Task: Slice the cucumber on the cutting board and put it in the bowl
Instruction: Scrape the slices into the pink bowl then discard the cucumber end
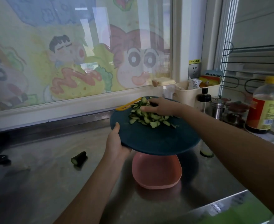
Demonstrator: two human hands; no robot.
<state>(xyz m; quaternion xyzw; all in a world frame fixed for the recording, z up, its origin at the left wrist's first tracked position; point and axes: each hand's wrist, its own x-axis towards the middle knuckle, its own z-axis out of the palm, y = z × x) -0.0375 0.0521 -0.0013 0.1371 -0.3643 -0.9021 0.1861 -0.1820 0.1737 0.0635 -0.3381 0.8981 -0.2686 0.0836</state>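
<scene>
My left hand (pixel 116 143) grips the near left edge of the round dark-blue cutting board (pixel 152 139), which is lifted off the counter and tilted over the pink bowl (pixel 156 173). A heap of cucumber slices (pixel 147 117) lies on the board's far part. My right hand (pixel 160 106) rests on the far side of the heap with its fingers straight against the slices. The bowl looks to hold nothing; its far part is hidden by the board. A yellow handle (pixel 128 105) sticks out at the board's far edge.
A cucumber end piece (pixel 79 157) lies on the steel counter (pixel 44 183) to the left. Another cucumber piece (pixel 206 152) stands right of the board. Bottles (pixel 264 105), spice jars (pixel 217 105) and a cream container (pixel 188 92) crowd the back right. A window (pixel 78 46) runs behind.
</scene>
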